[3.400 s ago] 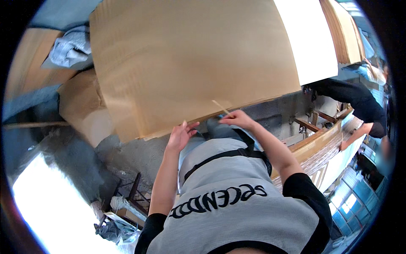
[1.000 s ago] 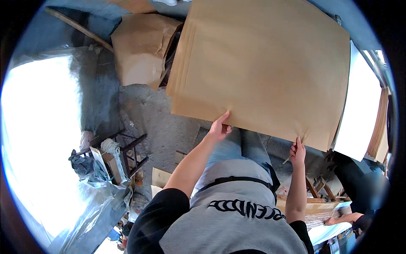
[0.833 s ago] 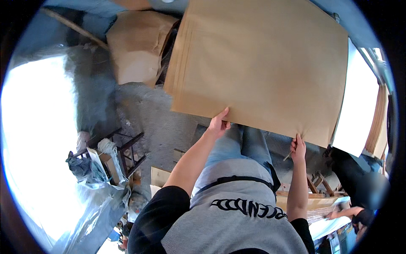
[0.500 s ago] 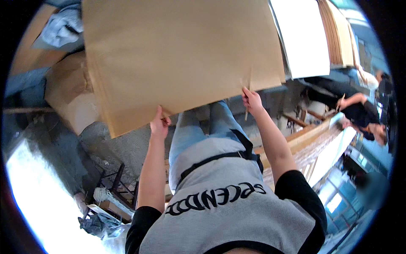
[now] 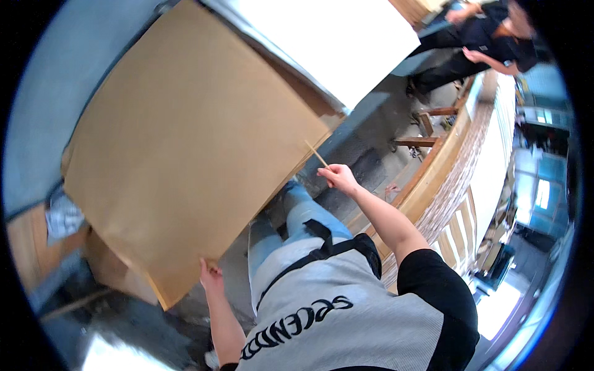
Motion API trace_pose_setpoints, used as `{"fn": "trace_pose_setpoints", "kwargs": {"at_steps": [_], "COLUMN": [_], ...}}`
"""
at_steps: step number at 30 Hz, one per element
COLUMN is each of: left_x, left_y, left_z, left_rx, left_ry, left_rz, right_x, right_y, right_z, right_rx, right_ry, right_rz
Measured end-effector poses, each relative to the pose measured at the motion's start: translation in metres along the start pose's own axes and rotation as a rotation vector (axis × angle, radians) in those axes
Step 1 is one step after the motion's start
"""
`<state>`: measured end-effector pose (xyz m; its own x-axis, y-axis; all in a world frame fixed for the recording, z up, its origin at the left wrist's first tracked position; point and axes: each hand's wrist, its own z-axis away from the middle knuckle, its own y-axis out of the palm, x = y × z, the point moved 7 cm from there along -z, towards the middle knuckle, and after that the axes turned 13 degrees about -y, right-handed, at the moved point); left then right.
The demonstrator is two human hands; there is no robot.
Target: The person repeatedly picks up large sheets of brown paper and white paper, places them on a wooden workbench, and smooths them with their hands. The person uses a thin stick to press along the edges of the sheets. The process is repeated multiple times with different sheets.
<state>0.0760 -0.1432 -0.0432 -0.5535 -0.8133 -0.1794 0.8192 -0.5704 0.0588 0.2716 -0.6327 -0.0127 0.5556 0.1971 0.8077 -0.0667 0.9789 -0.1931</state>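
Board: we see a large flat brown fibreboard sheet [image 5: 185, 167], tilted, raised over the concrete floor [image 5: 365, 161].
Left hand [image 5: 210, 275]: grips its lower edge.
Right hand [image 5: 337, 178]: apart from the sheet (pinching a thin wooden stick [image 5: 317, 154]).

A large, flat brown board [image 5: 185, 161], plain and matte like thin fibreboard or stiff card, fills the view from nine to twelve o'clock. It is rectangular and tilted, its lower corner pointing toward seven o'clock and its right corner toward three. A thin pale stick [image 5: 316, 154], slim as a pencil, slants just off that right corner, pointing toward eleven o'clock.
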Motion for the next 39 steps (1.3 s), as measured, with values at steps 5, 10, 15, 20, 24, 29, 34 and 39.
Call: {"fn": "trace_pose_setpoints", "kwargs": {"at_steps": [5,10,15,20,24,29,34,39], "left_x": [0.01,0.006,0.0,-0.002,0.001,0.002,0.007,0.007], "left_y": [0.011,0.014,0.007,0.011,0.014,0.005,0.011,0.008], "left_z": [0.01,0.022,0.029,0.036,0.033,0.021,0.021,0.016], "left_rx": [-0.088,-0.156,-0.223,-0.242,-0.26,-0.175,-0.13,-0.128], "left_ry": [-0.079,-0.081,-0.093,-0.054,-0.05,-0.061,-0.048,-0.018], "left_rz": [0.021,0.033,0.02,0.006,0.028,0.009,0.022,-0.013], "right_x": [-0.015,0.034,0.053,0.046,0.044,0.034,0.029,0.031], "right_y": [-0.14,-0.173,-0.161,-0.173,-0.181,-0.186,-0.188,-0.185], "right_z": [-0.045,-0.111,-0.153,-0.177,-0.182,-0.187,-0.19,-0.186], "right_rx": [-0.441,-0.499,-0.169,0.09,0.128,0.105,0.05,0.019], "right_ry": [-0.046,-0.328,-0.427,-0.322,-0.158,-0.101,-0.036,-0.02], "right_rz": [0.156,0.567,0.921,0.929,0.688,0.493,0.5,0.604]}}
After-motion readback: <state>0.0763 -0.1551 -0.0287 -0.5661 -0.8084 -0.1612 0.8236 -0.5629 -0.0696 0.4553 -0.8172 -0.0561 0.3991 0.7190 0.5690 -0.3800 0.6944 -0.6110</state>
